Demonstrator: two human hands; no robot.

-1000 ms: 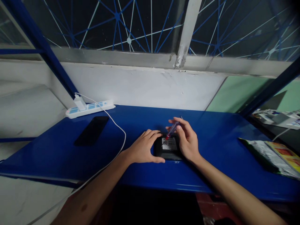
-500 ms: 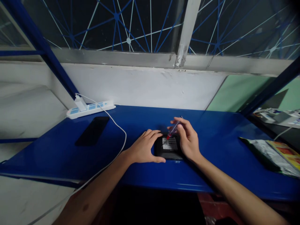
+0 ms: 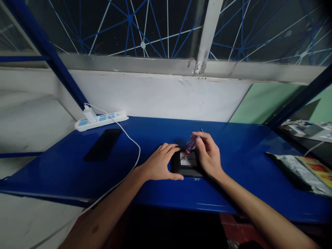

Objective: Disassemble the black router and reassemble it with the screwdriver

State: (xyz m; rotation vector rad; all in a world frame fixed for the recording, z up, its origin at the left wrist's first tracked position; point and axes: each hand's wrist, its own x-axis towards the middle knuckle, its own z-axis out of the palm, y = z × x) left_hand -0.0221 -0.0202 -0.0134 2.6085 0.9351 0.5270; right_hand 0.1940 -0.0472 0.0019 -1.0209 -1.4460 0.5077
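A black, flat box-shaped device (image 3: 187, 171) with a white label (image 3: 188, 159) lies on the blue table. My left hand (image 3: 160, 163) grips its left side, fingers at the far edge and thumb along the near edge. In my right hand (image 3: 209, 154) is a screwdriver (image 3: 191, 146) with a clear purplish handle and a red collar. It leans, its thin shaft pointing down to the left part of the device. Whether the tip sits in a screw is too small to tell. The right palm rests by the device's right side and hides that edge.
A black phone (image 3: 102, 145) lies on the left of the table (image 3: 241, 166). Behind it sits a white power strip (image 3: 103, 119) with a plugged-in charger (image 3: 90, 114). Its white cable (image 3: 135, 141) runs past my left forearm. A silver and yellow packet (image 3: 302, 173) lies at the right.
The fingers of my right hand have shifted slightly around the screwdriver's handle. My left hand and the device have stayed in place.
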